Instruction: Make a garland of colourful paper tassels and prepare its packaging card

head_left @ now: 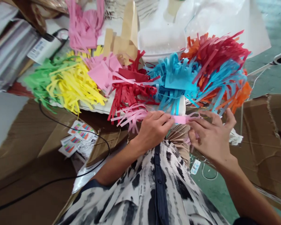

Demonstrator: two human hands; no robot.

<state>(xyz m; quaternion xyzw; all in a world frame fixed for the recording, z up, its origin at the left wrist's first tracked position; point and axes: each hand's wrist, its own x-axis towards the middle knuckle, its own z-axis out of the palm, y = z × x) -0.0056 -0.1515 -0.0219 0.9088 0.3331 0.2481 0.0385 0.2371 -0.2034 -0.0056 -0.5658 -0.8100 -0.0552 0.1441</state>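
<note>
A pink fringed paper tassel (179, 119) stretches between my two hands at the table's near edge, with loose strips spreading out to the left. My left hand (154, 126) is closed on its middle, fingers pressed together. At the right end, my right hand (210, 134) pinches the strip between thumb and fingertips, its other fingers raised and bent. Just beyond my hands lie a red tassel bundle (131, 86) and a blue one (180, 78).
Yellow (76, 84) and green fringe bundles (46, 78) lie at left, orange fringe (241, 97) at right. A clear plastic tray (161, 40) sits behind. Open cardboard boxes (255, 134) flank my lap. A black cable (61, 179) crosses at left; printed cards (71, 145) lie below.
</note>
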